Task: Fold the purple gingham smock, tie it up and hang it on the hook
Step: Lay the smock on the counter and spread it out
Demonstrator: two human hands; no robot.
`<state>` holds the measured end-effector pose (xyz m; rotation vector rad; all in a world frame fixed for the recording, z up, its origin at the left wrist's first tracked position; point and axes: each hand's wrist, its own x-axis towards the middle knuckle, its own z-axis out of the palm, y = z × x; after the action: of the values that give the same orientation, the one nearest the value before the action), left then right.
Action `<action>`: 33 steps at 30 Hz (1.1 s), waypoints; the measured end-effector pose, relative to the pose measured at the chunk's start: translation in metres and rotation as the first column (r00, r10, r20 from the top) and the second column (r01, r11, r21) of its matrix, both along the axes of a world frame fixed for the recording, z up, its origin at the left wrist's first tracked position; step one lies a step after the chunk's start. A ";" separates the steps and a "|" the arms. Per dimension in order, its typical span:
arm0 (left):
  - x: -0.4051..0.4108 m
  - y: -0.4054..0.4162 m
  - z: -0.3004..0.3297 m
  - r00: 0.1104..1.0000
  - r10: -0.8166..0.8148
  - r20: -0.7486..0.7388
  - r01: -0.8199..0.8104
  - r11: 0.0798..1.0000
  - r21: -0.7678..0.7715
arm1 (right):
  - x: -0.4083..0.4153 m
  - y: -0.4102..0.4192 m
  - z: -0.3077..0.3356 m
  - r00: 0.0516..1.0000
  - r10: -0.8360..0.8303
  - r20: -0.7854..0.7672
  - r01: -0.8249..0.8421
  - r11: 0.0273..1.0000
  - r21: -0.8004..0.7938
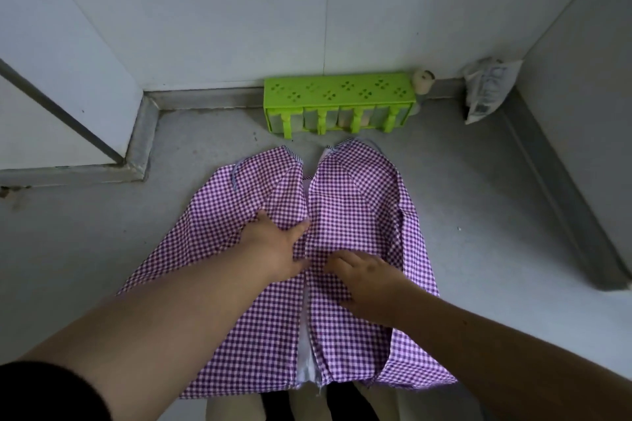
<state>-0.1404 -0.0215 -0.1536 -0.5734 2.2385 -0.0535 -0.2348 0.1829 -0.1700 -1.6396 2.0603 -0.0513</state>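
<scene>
The purple gingham smock (pixel 349 202) lies spread flat on the grey countertop (pixel 478 215), its two halves meeting along a middle slit where white lining shows. My left hand (pixel 277 246) lies on the left half near the slit with fingers spread. My right hand (pixel 366 280) rests flat on the right half just beside it, fingers pointing left. A thin tie string runs along the smock's upper left edge. No hook is in view.
A green plastic spice rack (pixel 342 92) stands against the back wall just beyond the smock. A small cream jar (pixel 423 80) sits at its right end. A white plastic packet (pixel 489 89) leans in the right corner. Walls close in at left and right.
</scene>
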 end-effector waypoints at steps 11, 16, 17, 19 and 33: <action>-0.035 0.017 0.007 0.996 -0.084 -0.015 0.082 0.994 -0.071 | -0.036 0.064 0.025 0.608 -0.791 -0.068 0.793 0.608 0.023; -0.057 0.033 0.017 0.943 -0.329 0.048 0.329 0.944 0.015 | -0.044 0.076 0.025 0.231 -0.935 0.269 0.943 0.284 0.176; -0.059 0.034 0.018 0.941 -0.330 0.068 0.330 0.944 0.018 | -0.048 0.078 0.026 0.219 -0.937 0.271 0.937 0.280 0.211; -0.063 0.036 0.019 0.941 -0.325 0.094 0.326 0.945 0.006 | -0.060 0.084 0.028 0.279 -0.936 0.217 0.901 0.333 0.279; -0.086 0.062 0.011 0.810 -0.582 0.068 0.585 0.795 -0.158 | -0.203 0.097 0.110 0.540 -0.683 -0.492 0.740 0.664 -0.110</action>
<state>-0.2268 0.0405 -0.1428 0.0605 2.3286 -0.5721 -0.4378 0.2800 -0.0601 -0.6413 2.9584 0.2353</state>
